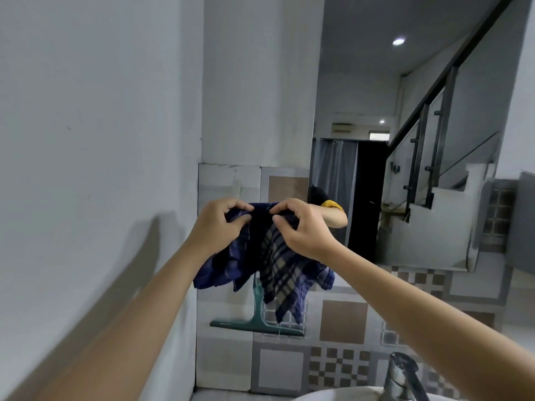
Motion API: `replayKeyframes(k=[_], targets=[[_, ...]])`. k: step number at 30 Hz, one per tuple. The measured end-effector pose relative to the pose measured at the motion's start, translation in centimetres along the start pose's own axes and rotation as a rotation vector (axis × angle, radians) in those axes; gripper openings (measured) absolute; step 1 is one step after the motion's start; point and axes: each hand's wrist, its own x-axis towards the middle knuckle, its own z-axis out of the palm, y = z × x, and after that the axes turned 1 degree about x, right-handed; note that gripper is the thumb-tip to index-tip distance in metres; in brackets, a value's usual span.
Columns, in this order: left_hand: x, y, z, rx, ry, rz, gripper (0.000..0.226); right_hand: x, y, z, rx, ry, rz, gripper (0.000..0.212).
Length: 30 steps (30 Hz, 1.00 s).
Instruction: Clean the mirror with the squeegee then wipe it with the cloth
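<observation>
Both forearms are bare to the lower frame edge, while the mirror reflection mid-frame shows a yellow short sleeve (333,204) on one arm.

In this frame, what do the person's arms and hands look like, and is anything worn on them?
Both forearms are bare up to the frame edge: no sleeves, gloves, watch, rings or bracelets show on the left hand or the right hand. The mirror reflects a short yellow sleeve with a dark edge on one upper arm.
</observation>
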Motion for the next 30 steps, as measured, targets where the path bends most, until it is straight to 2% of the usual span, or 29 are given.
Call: replayKeyframes(k=[5,8,15,19,24,28,30], targets=[[3.0,-2.6,-1.4,0.235,0.153,0.114,0.023,5.2,1.3,1.0,-0.284,-0.117,-0.193,0.028],[5.4,-3.4,-1.7,0.269,0.232,0.076,0.024,8.7,1.5,2.3,-0.403,-0.093,-0.246,0.034],[10.1,-4.5,-1.1,0.334,0.282,-0.056,0.031,14.1,2.1,4.6,-0.438,-0.062,-0.135,0.037],[9.5,-6.1,0.3,0.297,0.306,-0.069,0.025,13.0,3.5,6.4,-0.273,-0.051,-0.034,0.032],[8.4,-6.9,1.3,0.227,0.374,-0.079,0.019,11.1,3.3,9.3,0.067,0.148,0.115,0.025],[8.1,-6.9,1.2,0.158,0.348,-0.113,0.018,9.6,2.6,10.4,0.295,0.267,0.294,0.019],[7.4,-6.8,1.1,0.127,0.309,-0.142,0.022,8.4,2.5,10.2,0.286,0.246,0.318,0.02]])
